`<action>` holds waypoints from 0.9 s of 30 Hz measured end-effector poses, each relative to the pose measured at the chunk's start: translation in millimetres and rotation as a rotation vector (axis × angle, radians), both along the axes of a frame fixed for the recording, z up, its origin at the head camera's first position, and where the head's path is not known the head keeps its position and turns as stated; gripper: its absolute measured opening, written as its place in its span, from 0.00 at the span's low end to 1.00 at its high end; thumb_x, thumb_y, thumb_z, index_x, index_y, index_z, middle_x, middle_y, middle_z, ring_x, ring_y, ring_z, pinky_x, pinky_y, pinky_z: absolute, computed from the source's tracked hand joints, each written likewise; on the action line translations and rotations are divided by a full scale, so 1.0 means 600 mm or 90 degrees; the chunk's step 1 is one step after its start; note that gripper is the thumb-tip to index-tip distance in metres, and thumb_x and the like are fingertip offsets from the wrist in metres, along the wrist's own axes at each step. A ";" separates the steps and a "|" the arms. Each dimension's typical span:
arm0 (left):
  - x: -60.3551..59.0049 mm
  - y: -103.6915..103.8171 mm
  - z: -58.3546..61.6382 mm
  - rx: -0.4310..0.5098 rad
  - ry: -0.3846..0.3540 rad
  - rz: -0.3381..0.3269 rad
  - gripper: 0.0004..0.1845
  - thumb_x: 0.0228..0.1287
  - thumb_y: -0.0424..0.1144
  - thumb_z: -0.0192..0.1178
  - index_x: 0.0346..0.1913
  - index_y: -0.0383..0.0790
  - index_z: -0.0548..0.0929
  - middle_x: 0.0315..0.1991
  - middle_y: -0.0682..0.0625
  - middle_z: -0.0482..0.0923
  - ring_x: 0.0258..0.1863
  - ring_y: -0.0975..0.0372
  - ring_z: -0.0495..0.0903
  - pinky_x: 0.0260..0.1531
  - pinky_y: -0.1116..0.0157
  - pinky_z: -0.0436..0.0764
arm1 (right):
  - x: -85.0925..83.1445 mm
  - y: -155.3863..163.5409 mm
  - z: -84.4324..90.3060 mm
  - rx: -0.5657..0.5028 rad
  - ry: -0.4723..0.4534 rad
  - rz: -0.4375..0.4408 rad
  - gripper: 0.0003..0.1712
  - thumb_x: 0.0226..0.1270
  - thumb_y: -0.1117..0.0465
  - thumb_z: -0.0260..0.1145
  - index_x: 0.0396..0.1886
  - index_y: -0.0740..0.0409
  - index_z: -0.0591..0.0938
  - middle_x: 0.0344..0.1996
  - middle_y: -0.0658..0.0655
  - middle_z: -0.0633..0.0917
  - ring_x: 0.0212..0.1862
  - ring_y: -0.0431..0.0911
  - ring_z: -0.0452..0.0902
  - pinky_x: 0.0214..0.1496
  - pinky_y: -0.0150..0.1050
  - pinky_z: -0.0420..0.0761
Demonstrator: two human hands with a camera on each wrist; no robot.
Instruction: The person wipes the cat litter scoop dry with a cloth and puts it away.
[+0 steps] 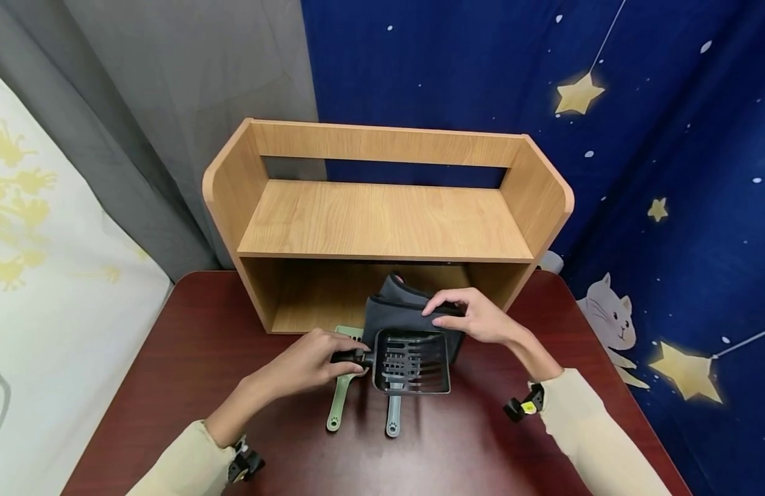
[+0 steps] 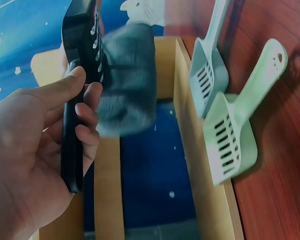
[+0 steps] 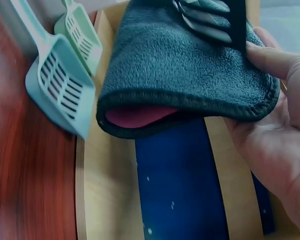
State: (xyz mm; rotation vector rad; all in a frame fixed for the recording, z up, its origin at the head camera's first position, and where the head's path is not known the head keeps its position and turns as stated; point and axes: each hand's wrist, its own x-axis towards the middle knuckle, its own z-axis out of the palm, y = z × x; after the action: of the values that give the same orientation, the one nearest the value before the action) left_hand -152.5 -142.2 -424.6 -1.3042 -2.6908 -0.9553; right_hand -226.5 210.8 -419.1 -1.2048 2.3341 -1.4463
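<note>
My left hand (image 1: 304, 365) grips the handle of a black slotted litter scoop (image 1: 441, 358), its head pointing right. A folded dark grey cloth (image 1: 397, 315) hangs behind the scoop, held at its right side by my right hand (image 1: 475, 318). In the right wrist view the thumb lies on top of the cloth (image 3: 175, 65), with fingers beneath; a pink underside shows in the fold. The scoop's tines overlap the cloth there. Under the held things, a green litter scoop (image 1: 337, 410) and a blue-grey litter scoop (image 1: 392, 417) lie on the table, handles toward me.
A wooden two-level shelf (image 1: 382, 217) stands at the back of the dark red table (image 1: 295, 448), its lower compartment facing me. Curtains hang behind it, grey (image 1: 190, 69) at left and blue with stars (image 1: 450, 62) at right.
</note>
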 end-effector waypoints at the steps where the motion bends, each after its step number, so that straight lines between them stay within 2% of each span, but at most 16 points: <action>1: 0.000 -0.005 0.001 -0.001 0.000 0.004 0.14 0.69 0.39 0.72 0.55 0.38 0.91 0.49 0.49 0.91 0.46 0.68 0.87 0.46 0.63 0.86 | 0.002 0.007 0.002 0.000 0.003 -0.003 0.13 0.71 0.70 0.72 0.49 0.51 0.90 0.46 0.51 0.90 0.50 0.44 0.83 0.56 0.35 0.79; 6: 0.001 -0.032 0.002 -0.020 -0.002 0.017 0.15 0.69 0.37 0.72 0.56 0.39 0.91 0.50 0.49 0.91 0.46 0.68 0.87 0.45 0.63 0.86 | 0.005 0.037 0.012 0.010 0.008 -0.019 0.14 0.71 0.71 0.71 0.51 0.51 0.90 0.47 0.51 0.90 0.51 0.44 0.83 0.56 0.35 0.79; 10: 0.004 -0.038 -0.002 -0.018 -0.011 0.022 0.15 0.69 0.37 0.72 0.56 0.39 0.91 0.51 0.48 0.90 0.43 0.70 0.84 0.44 0.64 0.85 | 0.001 0.030 0.018 0.009 0.003 -0.041 0.14 0.72 0.70 0.71 0.52 0.52 0.90 0.49 0.52 0.90 0.54 0.44 0.83 0.58 0.35 0.78; 14: 0.005 -0.023 -0.004 -0.013 -0.001 0.014 0.16 0.69 0.37 0.73 0.57 0.39 0.90 0.52 0.48 0.90 0.49 0.66 0.87 0.49 0.60 0.86 | -0.005 0.001 0.019 -0.007 0.000 -0.060 0.14 0.72 0.69 0.71 0.53 0.53 0.90 0.50 0.52 0.90 0.54 0.43 0.82 0.59 0.34 0.77; 17: 0.003 -0.006 0.000 -0.011 0.010 0.001 0.15 0.69 0.38 0.72 0.56 0.40 0.91 0.51 0.50 0.91 0.52 0.63 0.88 0.50 0.60 0.86 | -0.010 -0.022 0.022 -0.018 0.006 -0.051 0.13 0.72 0.69 0.71 0.53 0.54 0.90 0.50 0.53 0.90 0.52 0.43 0.82 0.57 0.34 0.78; 23: 0.000 0.014 0.005 -0.010 0.014 -0.018 0.14 0.70 0.39 0.72 0.56 0.41 0.91 0.50 0.52 0.91 0.50 0.65 0.88 0.49 0.62 0.85 | -0.016 -0.044 0.021 -0.017 -0.016 -0.007 0.13 0.71 0.69 0.72 0.52 0.53 0.90 0.49 0.52 0.90 0.49 0.43 0.81 0.52 0.36 0.80; 27: 0.002 0.009 0.003 -0.009 0.009 0.000 0.15 0.70 0.39 0.72 0.56 0.40 0.91 0.50 0.50 0.91 0.50 0.65 0.87 0.48 0.62 0.86 | -0.012 -0.032 0.017 -0.001 -0.023 -0.007 0.13 0.71 0.68 0.72 0.52 0.53 0.90 0.48 0.52 0.90 0.50 0.43 0.82 0.53 0.35 0.80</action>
State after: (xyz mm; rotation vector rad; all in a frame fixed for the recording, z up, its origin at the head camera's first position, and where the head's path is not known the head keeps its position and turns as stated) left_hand -151.5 -137.0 -422.6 -1.3084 -2.6925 -0.9260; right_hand -233.7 191.6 -408.7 -1.1589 2.3199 -1.4606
